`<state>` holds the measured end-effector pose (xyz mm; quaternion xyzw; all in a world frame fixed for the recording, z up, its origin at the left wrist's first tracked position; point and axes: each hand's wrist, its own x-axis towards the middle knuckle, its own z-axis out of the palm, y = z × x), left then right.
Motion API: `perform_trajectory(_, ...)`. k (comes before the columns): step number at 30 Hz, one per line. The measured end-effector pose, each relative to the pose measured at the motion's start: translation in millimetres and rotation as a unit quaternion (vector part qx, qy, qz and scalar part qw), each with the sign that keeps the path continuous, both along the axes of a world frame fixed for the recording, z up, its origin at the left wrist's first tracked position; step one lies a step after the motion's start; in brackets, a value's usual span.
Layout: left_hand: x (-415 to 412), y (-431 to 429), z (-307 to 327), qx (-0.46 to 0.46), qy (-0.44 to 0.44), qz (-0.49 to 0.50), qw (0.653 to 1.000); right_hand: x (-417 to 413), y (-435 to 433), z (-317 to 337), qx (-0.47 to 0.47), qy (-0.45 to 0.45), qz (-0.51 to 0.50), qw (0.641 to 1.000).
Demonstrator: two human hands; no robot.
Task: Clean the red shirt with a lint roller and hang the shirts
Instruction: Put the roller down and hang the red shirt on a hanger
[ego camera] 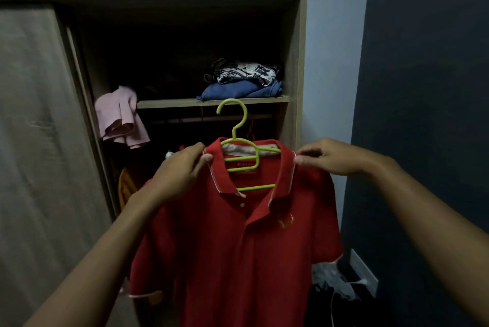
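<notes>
A red polo shirt (238, 247) hangs on a lime-green hanger (238, 125), held up in front of an open wardrobe. My left hand (182, 170) pinches the shirt's left shoulder beside the collar. At the other shoulder, my right hand (330, 157) pinches the fabric at the collar's edge. The hanger's hook points up, free of any rail. A wardrobe rail (211, 118) runs dimly under the shelf behind the hook. No lint roller is in view.
The wardrobe (299, 62) has a shelf (169, 103) with folded blue and patterned clothes (243, 80). A pink garment (119, 117) hangs at the shelf's left end. An orange garment (125, 189) hangs inside. The sliding door (39, 141) is at left. Dark clothes (336, 297) lie low right.
</notes>
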<state>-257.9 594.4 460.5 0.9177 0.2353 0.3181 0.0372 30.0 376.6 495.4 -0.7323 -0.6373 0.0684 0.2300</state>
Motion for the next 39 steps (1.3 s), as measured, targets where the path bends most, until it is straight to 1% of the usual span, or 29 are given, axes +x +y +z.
perform_trajectory(2, 1.4, 4.4, -0.5, -0.018, -0.006, -0.019, 1.000, -2.6, 4.7, -7.2, 0.004, -0.001, 0.025, 1.000)
perform_trajectory(6, 3.9, 9.8, -1.8, -0.036, 0.001, -0.063, 0.997, -13.6, 17.2, -8.7, 0.060, 0.009, 0.043, 0.997)
perform_trajectory(8, 0.1, 13.4, -2.3, -0.056, 0.005, -0.080, 0.995, -13.5, 17.8, -6.8, 0.055, 0.010, 0.041, 0.998)
perform_trajectory(12, -8.9, 18.7, -6.7, -0.066, 0.060, -0.087, 0.992, -11.4, 16.7, -1.7, 0.033, 0.016, 0.032, 0.999)
perform_trajectory(14, -11.0, 20.6, -10.4, -0.088, 0.070, -0.090, 0.990, -11.5, 20.4, -2.5, 0.031, 0.010, 0.026, 0.999)
perform_trajectory(15, -11.7, 21.5, -12.1, -0.094, 0.066, -0.086, 0.990, -11.9, 23.4, -3.7, 0.023, 0.004, 0.021, 1.000)
perform_trajectory(18, -13.4, 28.8, -18.5, -0.073, 0.033, -0.046, 0.996, -11.0, 35.7, -8.0, -0.021, -0.022, 0.001, 1.000)
perform_trajectory(22, -13.8, 41.0, -26.5, -0.080, 0.016, -0.009, 0.997, -6.8, 56.3, -19.3, -0.063, -0.079, -0.056, 0.993)
perform_trajectory(25, -11.2, 53.6, -31.2, -0.089, 0.000, 0.014, 0.996, -4.5, 74.9, -29.6, -0.078, -0.068, -0.104, 0.989)
perform_trajectory(27, -6.9, 65.4, -33.7, -0.096, -0.003, 0.031, 0.995, -9.3, 88.3, -34.2, -0.096, -0.033, -0.121, 0.987)
perform_trajectory(29, -0.6, 79.4, -35.9, -0.103, -0.009, 0.048, 0.993, -14.0, 104.9, -41.8, -0.091, 0.025, -0.140, 0.986)
perform_trajectory(31, 6.7, 93.7, -37.3, -0.108, -0.016, 0.069, 0.992, -18.0, 124.7, -51.2, -0.058, 0.120, -0.158, 0.978)
perform_trajectory(33, 15.0, 111.3, -40.2, -0.114, -0.027, 0.089, 0.989, -22.4, 147.7, -60.5, -0.030, 0.232, -0.158, 0.959)
perform_trajectory(35, 22.8, 130.2, -43.3, -0.117, -0.035, 0.103, 0.987, -30.9, 170.1, -63.8, -0.004, 0.314, -0.145, 0.938)
perform_trajectory(37, 30.7, 149.7, -46.8, -0.115, -0.036, 0.116, 0.986, -36.9, 194.4, -67.5, 0.016, 0.352, -0.138, 0.926)
perform_trajectory(39, 40.4, 171.9, -47.9, -0.110, -0.029, 0.129, 0.985, -37.3, 222.2, -73.5, 0.039, 0.351, -0.140, 0.925)
